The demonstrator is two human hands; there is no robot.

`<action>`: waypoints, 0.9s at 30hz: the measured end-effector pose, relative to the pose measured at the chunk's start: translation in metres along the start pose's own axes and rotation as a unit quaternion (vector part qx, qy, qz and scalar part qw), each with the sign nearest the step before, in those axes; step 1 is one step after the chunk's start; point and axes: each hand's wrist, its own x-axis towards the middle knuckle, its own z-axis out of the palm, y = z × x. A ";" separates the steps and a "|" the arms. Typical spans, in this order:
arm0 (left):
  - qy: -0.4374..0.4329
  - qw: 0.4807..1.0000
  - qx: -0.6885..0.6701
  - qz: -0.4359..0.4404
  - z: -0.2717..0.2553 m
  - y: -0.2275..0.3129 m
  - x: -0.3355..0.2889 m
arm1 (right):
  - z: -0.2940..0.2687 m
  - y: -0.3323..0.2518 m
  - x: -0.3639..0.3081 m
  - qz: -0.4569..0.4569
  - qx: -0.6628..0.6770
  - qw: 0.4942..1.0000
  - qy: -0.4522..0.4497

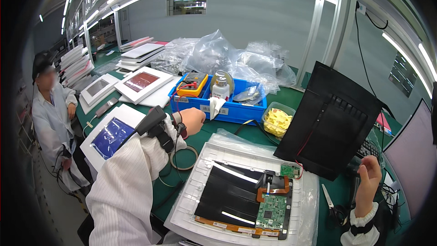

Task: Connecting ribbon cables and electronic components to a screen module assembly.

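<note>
My left hand [193, 120] reaches over the bench in front of a blue parts bin [241, 112], fingers curled under and mostly hidden. Right beside it, a white wipe [216, 105] hangs at the bin's front wall; whether my fingers touch it I cannot tell. My right hand [369, 180] is raised at the right, loosely bent, with nothing seen in it. Between my arms lies an opened white display housing [200, 173] with a black panel, a green circuit board [272, 211] and orange flex cables. A thin red wire runs from a smaller green board [289, 170] to a black panel [327, 118] standing tilted behind.
The bin holds a yellow multimeter [193, 84] and a dispenser bottle [221, 89]. Near it are a tub of yellow pieces [278, 121] and a tape roll [184, 157]. Scissors [334, 207] lie by my right hand. Framed panels [142, 84] and another person [52, 114] are at left.
</note>
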 end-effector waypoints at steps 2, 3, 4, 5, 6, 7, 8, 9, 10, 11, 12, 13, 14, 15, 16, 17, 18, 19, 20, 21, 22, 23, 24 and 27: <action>-0.017 1.000 0.017 -0.010 0.003 -0.013 -0.007 | 0.017 -0.008 -0.003 -0.018 0.001 0.999 -0.044; -0.053 0.997 0.054 -0.033 0.005 -0.019 -0.010 | 0.026 -0.012 -0.004 -0.019 0.007 0.999 -0.048; -0.089 0.990 0.090 -0.055 0.005 -0.025 -0.015 | 0.035 -0.016 -0.005 -0.034 -0.001 0.997 -0.073; -0.091 0.990 0.091 -0.060 0.005 -0.028 -0.019 | 0.042 -0.019 -0.007 -0.047 -0.011 0.994 -0.098; -0.099 0.989 0.086 -0.063 0.005 -0.032 -0.023 | 0.050 -0.023 -0.008 -0.065 -0.014 0.993 -0.101; -0.107 0.989 0.081 -0.067 0.005 -0.035 -0.029 | 0.055 -0.025 -0.007 -0.064 -0.009 0.992 -0.106; -0.108 0.989 0.081 -0.068 0.001 -0.034 -0.034 | 0.059 -0.029 -0.006 -0.095 -0.045 0.989 -0.105; -0.128 0.988 0.072 -0.049 -0.006 -0.032 -0.041 | 0.063 -0.032 -0.004 -0.126 -0.081 0.983 -0.105; -0.147 0.987 0.064 -0.031 -0.009 -0.031 -0.046 | 0.068 -0.034 -0.002 -0.139 -0.086 0.982 -0.099; -0.148 0.986 0.063 -0.032 -0.008 -0.032 -0.050 | 0.073 -0.033 0.000 -0.138 -0.085 0.982 -0.100; -0.134 0.990 0.042 -0.030 -0.004 -0.033 -0.055 | 0.078 -0.032 0.002 -0.137 -0.073 0.983 -0.099; -0.119 0.992 0.022 -0.033 -0.001 -0.035 -0.061 | 0.085 -0.030 0.003 -0.135 -0.057 0.984 -0.101; -0.117 0.992 0.038 -0.033 -0.001 -0.037 -0.068 | 0.091 -0.030 0.003 -0.130 -0.050 0.984 -0.113; -0.118 0.992 0.038 -0.037 -0.001 -0.037 -0.074 | 0.096 -0.030 0.002 -0.130 -0.047 0.984 -0.115; -0.145 0.987 0.056 -0.045 -0.006 -0.032 -0.082 | 0.101 -0.029 0.001 -0.126 -0.051 0.982 -0.134; -0.170 0.981 0.076 -0.052 -0.010 -0.027 -0.086 | 0.103 -0.030 0.000 -0.123 -0.055 0.980 -0.149; -0.162 0.983 0.084 -0.029 -0.006 -0.028 -0.090 | 0.105 -0.030 -0.001 -0.121 -0.057 0.980 -0.147; -0.162 0.983 0.083 -0.025 0.004 -0.032 -0.091 | 0.106 -0.030 -0.002 -0.120 -0.061 0.980 -0.145; -0.129 0.985 0.113 -0.025 0.010 -0.038 -0.099 | 0.108 -0.032 -0.003 -0.117 -0.044 0.979 -0.158; -0.095 0.985 0.144 -0.025 0.013 -0.043 -0.111 | 0.110 -0.035 -0.004 -0.115 -0.027 0.978 -0.170; -0.001 0.988 0.152 -0.033 0.019 -0.040 -0.116 | 0.109 -0.042 -0.005 -0.122 -0.030 0.977 -0.170; 0.092 0.991 0.088 -0.030 0.025 -0.035 -0.111 | 0.110 -0.040 -0.004 -0.125 -0.050 0.975 -0.176; 0.120 0.993 0.002 -0.013 0.023 -0.033 -0.105 | 0.110 -0.039 -0.002 -0.122 -0.053 0.976 -0.172; 0.126 0.897 -0.423 -0.006 -0.027 0.025 -0.108 | 0.100 -0.040 0.003 -0.112 -0.036 0.983 -0.143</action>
